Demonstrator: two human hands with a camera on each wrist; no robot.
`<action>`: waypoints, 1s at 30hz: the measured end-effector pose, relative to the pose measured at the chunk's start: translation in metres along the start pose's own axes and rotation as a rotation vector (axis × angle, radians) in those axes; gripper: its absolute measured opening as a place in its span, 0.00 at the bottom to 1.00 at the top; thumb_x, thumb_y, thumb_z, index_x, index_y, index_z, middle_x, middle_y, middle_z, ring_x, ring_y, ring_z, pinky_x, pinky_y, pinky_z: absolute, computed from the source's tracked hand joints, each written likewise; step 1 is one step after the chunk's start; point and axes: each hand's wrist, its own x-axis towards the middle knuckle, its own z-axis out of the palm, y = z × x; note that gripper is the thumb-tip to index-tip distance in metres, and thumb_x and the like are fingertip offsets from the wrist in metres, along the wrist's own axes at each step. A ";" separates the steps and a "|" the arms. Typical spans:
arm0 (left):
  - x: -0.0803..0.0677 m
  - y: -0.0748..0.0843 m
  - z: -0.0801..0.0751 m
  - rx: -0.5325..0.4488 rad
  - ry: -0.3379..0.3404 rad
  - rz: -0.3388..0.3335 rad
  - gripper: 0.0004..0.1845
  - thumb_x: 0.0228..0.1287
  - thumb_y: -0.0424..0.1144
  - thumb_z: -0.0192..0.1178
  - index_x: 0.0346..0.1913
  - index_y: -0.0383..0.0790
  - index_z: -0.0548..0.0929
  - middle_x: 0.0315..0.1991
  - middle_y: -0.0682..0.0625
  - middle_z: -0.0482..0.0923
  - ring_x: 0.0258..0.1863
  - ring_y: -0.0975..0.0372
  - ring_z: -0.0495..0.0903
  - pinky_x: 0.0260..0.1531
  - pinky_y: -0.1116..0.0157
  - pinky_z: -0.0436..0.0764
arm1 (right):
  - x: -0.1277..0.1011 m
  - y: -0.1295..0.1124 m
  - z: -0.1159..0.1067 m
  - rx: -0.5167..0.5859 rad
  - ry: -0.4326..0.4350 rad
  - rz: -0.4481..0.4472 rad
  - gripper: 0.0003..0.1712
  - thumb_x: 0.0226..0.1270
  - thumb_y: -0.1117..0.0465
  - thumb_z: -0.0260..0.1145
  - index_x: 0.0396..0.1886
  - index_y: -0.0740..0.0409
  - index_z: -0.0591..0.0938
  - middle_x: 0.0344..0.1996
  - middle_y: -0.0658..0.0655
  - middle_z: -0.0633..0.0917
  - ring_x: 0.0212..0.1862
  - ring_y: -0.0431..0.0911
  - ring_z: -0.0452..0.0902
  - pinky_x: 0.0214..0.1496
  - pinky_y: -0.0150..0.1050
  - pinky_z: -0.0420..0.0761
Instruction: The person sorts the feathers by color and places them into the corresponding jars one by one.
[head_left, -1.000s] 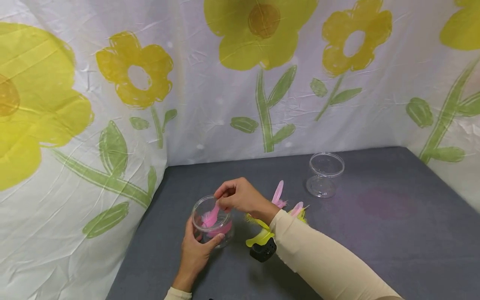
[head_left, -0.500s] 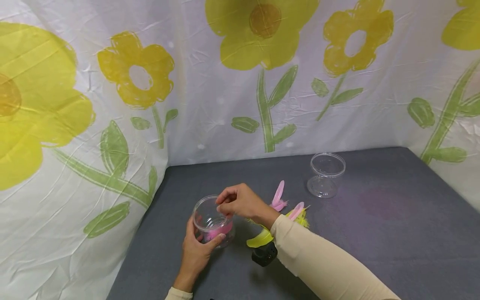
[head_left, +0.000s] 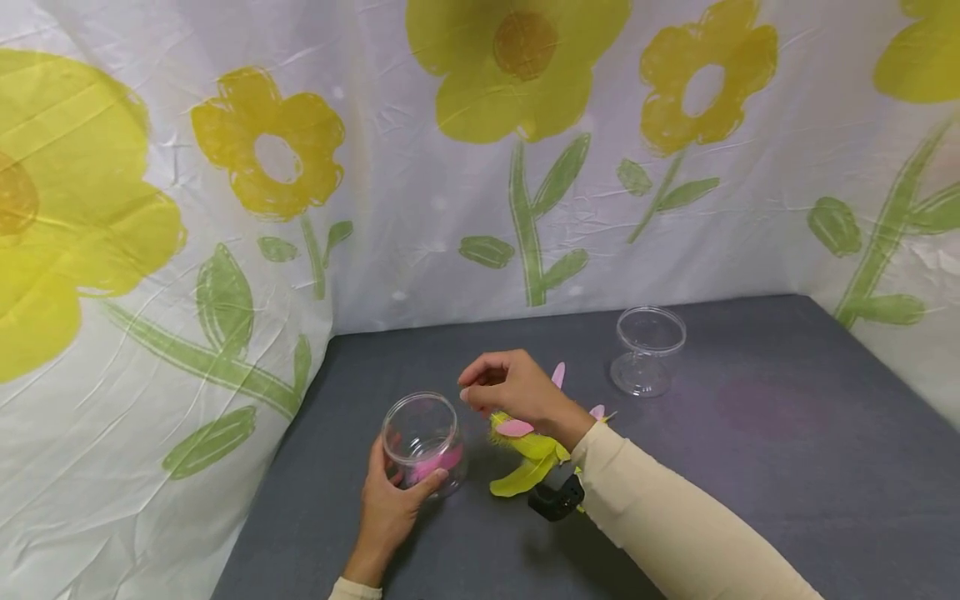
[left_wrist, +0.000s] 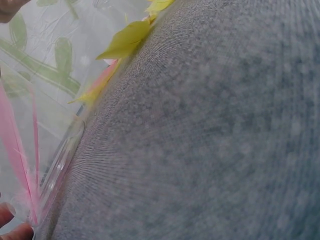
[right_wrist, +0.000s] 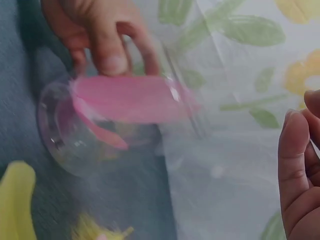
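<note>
The left hand (head_left: pixel 390 500) grips a clear jar (head_left: pixel 422 442) holding pink feathers on the grey worktop (head_left: pixel 750 467). The right hand (head_left: pixel 517 392) hovers over loose feathers (head_left: pixel 528 454); another jar (head_left: pixel 647 350) stands well apart.

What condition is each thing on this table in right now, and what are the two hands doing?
Near jar: upright, open, pink feathers inside.
Left hand: grips the near jar.
Right hand: fingers curled, empty, above the loose feathers.
Loose feathers: yellow and pink, lying on the mat.
Far jar: upright, open, empty.
</note>
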 end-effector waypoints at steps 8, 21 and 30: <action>0.001 -0.003 -0.001 0.008 0.014 -0.012 0.54 0.39 0.39 0.81 0.71 0.39 0.60 0.64 0.35 0.67 0.63 0.46 0.65 0.55 0.43 0.69 | -0.009 -0.011 -0.031 0.072 0.083 -0.044 0.08 0.61 0.67 0.69 0.40 0.64 0.84 0.30 0.64 0.82 0.30 0.55 0.77 0.38 0.51 0.82; 0.002 -0.003 0.000 0.017 -0.001 -0.020 0.55 0.39 0.41 0.81 0.71 0.38 0.60 0.64 0.36 0.67 0.63 0.46 0.66 0.55 0.44 0.70 | -0.037 0.019 -0.107 0.132 0.327 0.023 0.07 0.63 0.69 0.67 0.40 0.65 0.83 0.31 0.61 0.81 0.34 0.54 0.76 0.39 0.42 0.81; 0.002 -0.004 0.000 0.016 -0.004 -0.019 0.56 0.38 0.41 0.81 0.71 0.37 0.59 0.64 0.36 0.67 0.63 0.45 0.66 0.55 0.44 0.70 | -0.045 0.074 -0.124 0.066 0.401 0.251 0.13 0.64 0.66 0.68 0.44 0.70 0.81 0.33 0.61 0.83 0.34 0.53 0.78 0.41 0.44 0.82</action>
